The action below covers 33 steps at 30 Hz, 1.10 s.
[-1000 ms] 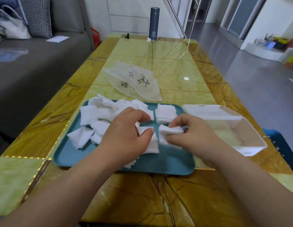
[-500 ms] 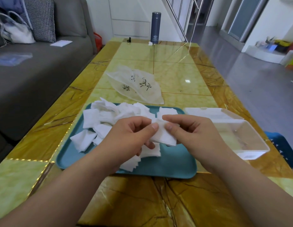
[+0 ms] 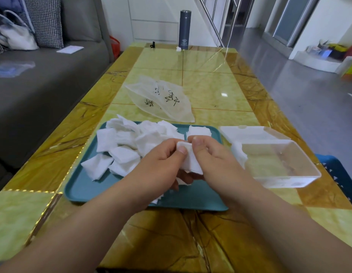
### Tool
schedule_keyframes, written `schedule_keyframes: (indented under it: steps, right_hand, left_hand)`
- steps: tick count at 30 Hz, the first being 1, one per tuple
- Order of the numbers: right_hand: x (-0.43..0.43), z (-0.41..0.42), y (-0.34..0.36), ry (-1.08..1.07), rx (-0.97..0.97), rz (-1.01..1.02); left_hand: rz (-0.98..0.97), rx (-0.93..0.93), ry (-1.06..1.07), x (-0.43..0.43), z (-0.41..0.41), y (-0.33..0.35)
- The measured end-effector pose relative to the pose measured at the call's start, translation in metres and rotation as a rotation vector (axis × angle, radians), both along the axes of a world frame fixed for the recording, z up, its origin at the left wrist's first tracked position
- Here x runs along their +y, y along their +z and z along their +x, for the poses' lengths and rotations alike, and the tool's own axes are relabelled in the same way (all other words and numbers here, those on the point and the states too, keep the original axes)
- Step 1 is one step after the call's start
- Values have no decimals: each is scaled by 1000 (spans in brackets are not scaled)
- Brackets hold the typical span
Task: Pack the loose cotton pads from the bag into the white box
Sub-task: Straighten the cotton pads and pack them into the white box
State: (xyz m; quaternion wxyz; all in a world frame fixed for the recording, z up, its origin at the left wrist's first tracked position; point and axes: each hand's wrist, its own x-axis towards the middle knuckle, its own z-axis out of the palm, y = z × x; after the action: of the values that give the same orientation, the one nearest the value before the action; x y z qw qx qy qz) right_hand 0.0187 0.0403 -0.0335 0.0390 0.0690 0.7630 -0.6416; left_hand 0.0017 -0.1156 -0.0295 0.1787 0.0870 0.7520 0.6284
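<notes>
Several loose white cotton pads [image 3: 120,146] lie heaped on the left half of a teal tray [image 3: 86,188]. A small neat stack of pads [image 3: 198,131] sits at the tray's far right. Above the tray's middle, my left hand [image 3: 161,164] and my right hand [image 3: 212,160] together pinch a small bundle of pads [image 3: 191,162] between thumbs and fingers. The white box [image 3: 279,166] stands open just right of the tray, its lid [image 3: 248,133] lying behind it. One pad [image 3: 238,152] rests at the box's left end. The flat, clear bag [image 3: 161,99] lies behind the tray.
The yellow marble table [image 3: 210,87] carries a dark flask [image 3: 184,30] at its far end. A grey sofa [image 3: 43,81] runs along the left. A blue crate [image 3: 336,170] sits by the table's right edge.
Both hands lifted the gathered pads off the tray and brought them together, now squaring the bundle upright between the fingertips a little higher than before.
</notes>
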Motion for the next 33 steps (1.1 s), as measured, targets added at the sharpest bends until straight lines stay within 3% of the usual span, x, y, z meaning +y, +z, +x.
schedule_keyframes:
  steps: [5, 11, 15, 19, 30, 33]
  right_hand:
    - [-4, -1, 5, 50, -33, -60]
    - [11, 0, 6, -57, 31, -73]
    - [22, -4, 4, -206, 13, -142]
    - [22, -4, 0, -195, -34, -126]
    - [22, -7, -5, -176, -55, -103]
    - [23, -7, -6, -178, -58, -113]
  left_hand:
    - [-90, 55, -24, 1, -1, -6]
    - [-113, 225, 68, -5, -13, -4]
    - [-472, 494, 90, -14, -25, -13]
    - [-798, 464, -105, -13, -25, -22]
    - [-732, 408, -95, -13, -24, -19]
    - [-807, 413, -119, -10, -19, -17]
